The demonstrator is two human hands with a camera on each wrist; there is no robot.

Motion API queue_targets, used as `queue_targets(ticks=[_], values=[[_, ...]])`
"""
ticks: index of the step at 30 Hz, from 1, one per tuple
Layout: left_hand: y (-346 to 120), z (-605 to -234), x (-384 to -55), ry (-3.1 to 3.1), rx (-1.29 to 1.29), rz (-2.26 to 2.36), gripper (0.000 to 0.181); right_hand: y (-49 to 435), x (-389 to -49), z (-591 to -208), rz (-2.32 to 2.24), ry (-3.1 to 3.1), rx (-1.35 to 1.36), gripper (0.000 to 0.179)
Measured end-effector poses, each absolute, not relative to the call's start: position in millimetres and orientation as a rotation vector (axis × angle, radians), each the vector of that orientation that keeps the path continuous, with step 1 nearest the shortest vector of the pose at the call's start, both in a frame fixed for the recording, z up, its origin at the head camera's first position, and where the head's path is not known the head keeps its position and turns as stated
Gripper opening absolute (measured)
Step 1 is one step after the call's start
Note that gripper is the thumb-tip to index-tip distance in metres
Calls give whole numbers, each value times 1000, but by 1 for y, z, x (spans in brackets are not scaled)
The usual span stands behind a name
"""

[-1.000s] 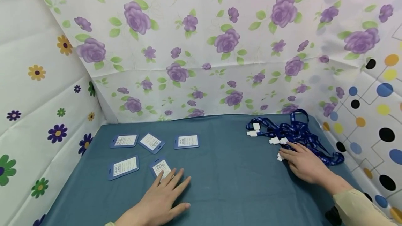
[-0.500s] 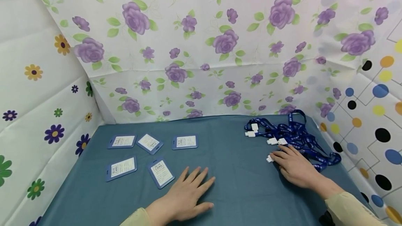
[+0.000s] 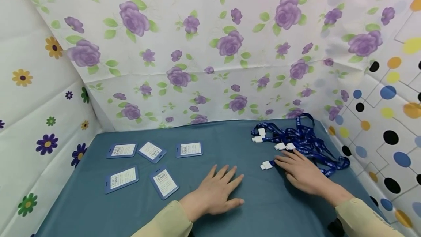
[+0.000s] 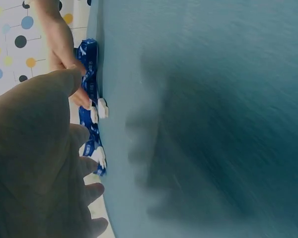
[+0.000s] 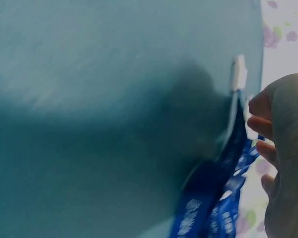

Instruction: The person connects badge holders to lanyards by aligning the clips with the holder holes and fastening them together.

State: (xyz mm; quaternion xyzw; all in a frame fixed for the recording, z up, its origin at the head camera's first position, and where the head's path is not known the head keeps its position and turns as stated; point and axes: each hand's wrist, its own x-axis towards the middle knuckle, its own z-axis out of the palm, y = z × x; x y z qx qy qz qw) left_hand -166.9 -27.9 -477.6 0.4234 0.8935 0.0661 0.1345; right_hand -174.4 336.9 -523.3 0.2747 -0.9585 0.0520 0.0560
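My left hand (image 3: 217,193) hovers over the middle of the teal cloth with fingers spread, holding nothing; in the left wrist view its shadow falls on the cloth. To its left lie several blue ID card holders (image 3: 164,182) with white inserts. At the right, my right hand (image 3: 297,173) reaches over the near edge of a heap of dark blue lanyards (image 3: 300,136). A white clip (image 3: 267,165) on one lanyard pokes out just left of its fingertips. The right wrist view has the loosely bent fingers (image 5: 260,124) beside that lanyard's strap (image 5: 193,208).
The teal cloth (image 3: 227,149) covers the table. Behind it hangs a sheet with purple flowers (image 3: 230,43), with a daisy-print sheet (image 3: 47,143) at the left and a dotted one (image 3: 391,138) at the right. More white clips (image 3: 258,139) lie along the heap's left side.
My left hand has moved right, off the nearest card holder, which now shows fully. The right hand has shifted slightly left, and the white clip has slid left out from under its fingers.
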Motion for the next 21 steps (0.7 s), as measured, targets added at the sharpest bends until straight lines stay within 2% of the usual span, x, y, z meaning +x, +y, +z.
queue_targets(ticks=[12, 21], values=[[9, -490, -190, 2603, 1195, 103, 75, 298, -165, -537, 291, -2979, 864, 55], [45, -491, -197, 2645, 1191, 9, 72, 317, -160, -530, 275, -2962, 666, 55]])
